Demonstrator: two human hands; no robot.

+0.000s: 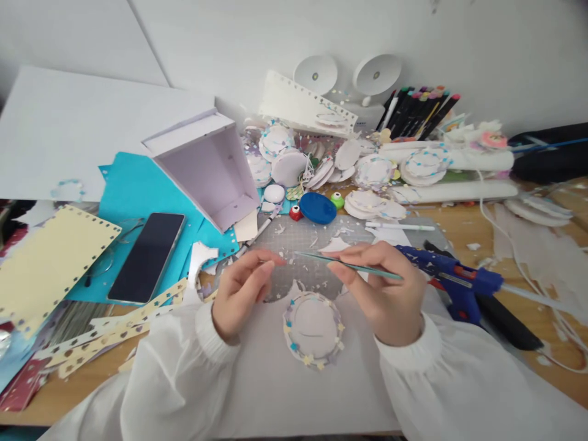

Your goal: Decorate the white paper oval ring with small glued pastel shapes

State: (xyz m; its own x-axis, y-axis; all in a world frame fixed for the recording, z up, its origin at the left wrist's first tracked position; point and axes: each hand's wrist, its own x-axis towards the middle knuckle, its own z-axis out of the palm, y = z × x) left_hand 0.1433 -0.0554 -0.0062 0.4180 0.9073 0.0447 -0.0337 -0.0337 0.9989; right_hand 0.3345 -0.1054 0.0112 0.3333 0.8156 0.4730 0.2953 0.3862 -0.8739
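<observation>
Right hand (390, 294) grips slim teal tweezers (316, 256), tips pointing left. Left hand (243, 291) curled, thumb near forefinger; cannot tell whether it pinches anything. Round white paper disc with blue and yellow star trim (314, 324) lies on white sheet (316, 398), between the sleeves. Likely light, fairly stiff; trim probably fragile. Best held by bare outer edge.

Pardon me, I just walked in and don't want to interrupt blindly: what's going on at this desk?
Someone's right hand holds slim teal-and-silver tweezers, pointed toward the left hand, whose fingertips are drawn together; whether they pinch anything is unclear. A round white disc edged with small blue and yellow shapes lies between the forearms, untouched. A blue glue gun rests on the right.
</observation>
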